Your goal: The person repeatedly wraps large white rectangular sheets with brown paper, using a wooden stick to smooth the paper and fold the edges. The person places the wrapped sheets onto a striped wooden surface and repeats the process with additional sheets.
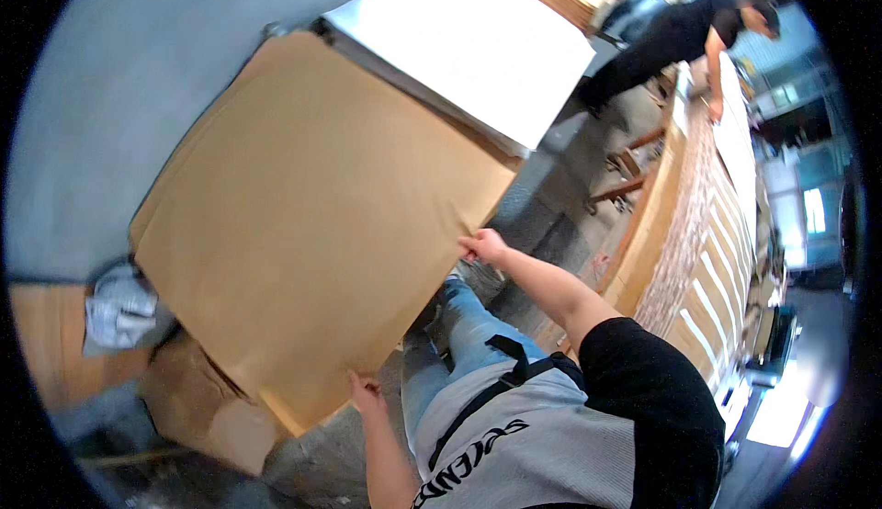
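Note:
A large brown paper sheet lies across a stack in front of me, its near edge running toward my body. My right hand pinches that edge near the sheet's right corner, and the paper creases slightly there. Farther down the same edge, my left hand is closed on the paper near its lower corner, thumb on top. What lies directly under the sheet is mostly hidden.
A stack of white sheets stands beyond the brown paper. To the right is a long worktable bearing strips, where a person in black leans over. A grey bag and a brown cardboard piece sit at the lower left.

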Demonstrator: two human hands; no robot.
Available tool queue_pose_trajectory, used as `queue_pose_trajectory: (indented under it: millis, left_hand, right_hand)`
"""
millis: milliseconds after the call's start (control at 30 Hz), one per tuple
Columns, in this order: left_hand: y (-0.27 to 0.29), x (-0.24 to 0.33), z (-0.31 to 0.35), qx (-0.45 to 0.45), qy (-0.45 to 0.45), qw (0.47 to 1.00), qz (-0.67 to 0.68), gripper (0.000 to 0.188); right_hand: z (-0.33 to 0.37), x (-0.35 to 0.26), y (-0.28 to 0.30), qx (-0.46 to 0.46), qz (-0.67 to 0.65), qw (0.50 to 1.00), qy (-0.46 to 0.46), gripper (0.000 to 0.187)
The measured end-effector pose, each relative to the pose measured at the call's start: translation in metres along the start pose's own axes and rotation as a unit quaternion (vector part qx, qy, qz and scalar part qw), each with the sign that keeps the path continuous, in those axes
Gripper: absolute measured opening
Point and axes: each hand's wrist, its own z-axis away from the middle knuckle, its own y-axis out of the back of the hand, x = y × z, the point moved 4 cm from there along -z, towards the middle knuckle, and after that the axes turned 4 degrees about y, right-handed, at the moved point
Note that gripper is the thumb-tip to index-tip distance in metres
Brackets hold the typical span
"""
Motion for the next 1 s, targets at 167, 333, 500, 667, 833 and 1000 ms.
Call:
queue_pose_trajectory:
  millis: [167, 333, 500, 667, 833, 1000]
  left_hand:
    - [0.02, 0.003, -0.021, 0.039, 0.005, 0.998, -0.044, 0.032]
    - [0.015, 0.017, 0.006, 0.079, 0.039, 0.992, -0.095, 0.029]
    - [-0.012, 0.028, 0.032, 0.136, 0.048, 0.985, -0.099, 0.026]
    - [0.006, 0.034, 0.025, 0.165, 0.089, 0.973, -0.136, 0.029]
    - [-0.012, 0.032, 0.04, 0.195, 0.086, 0.969, -0.125, 0.03]
    - [-0.008, 0.031, 0.043, 0.143, 0.091, 0.979, -0.117, 0.026]
  right_hand:
    - [-0.002, 0.004, 0.048, -0.078, 0.01, 0.997, -0.001, 0.024]
    - [-0.039, 0.008, 0.171, 0.105, -0.048, 0.993, 0.036, 0.028]
    - [-0.085, -0.016, 0.257, 0.297, 0.012, 0.953, 0.059, 0.017]
    - [-0.112, -0.015, 0.278, 0.254, 0.212, 0.94, 0.086, 0.024]
    - [-0.124, -0.019, 0.285, 0.275, 0.205, 0.938, 0.05, 0.026]
    - [-0.119, -0.049, 0.292, 0.273, 0.239, 0.922, 0.137, 0.028]
